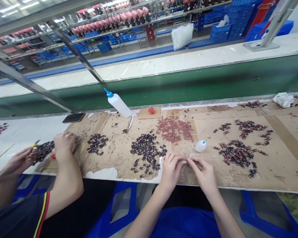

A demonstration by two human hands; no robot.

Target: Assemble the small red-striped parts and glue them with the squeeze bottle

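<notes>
Hands meet at the bench edge, fingertips pinching a tiny part between them.
Left hand [171, 168] and right hand [205, 173] work over worn cardboard [275, 165]; glue bottle [201, 145] stands just beyond, risking a knock; dark component pile [146, 150] alongside may scatter.

Left hand [172, 168] and right hand [204, 173] meet fingertip to fingertip.

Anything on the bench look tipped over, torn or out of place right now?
Yes. The squeeze bottle with the blue nozzle leans at a slant near the belt edge instead of standing upright. The cardboard sheet under the small parts is badly torn along its front edge, left of the left hand.
</notes>
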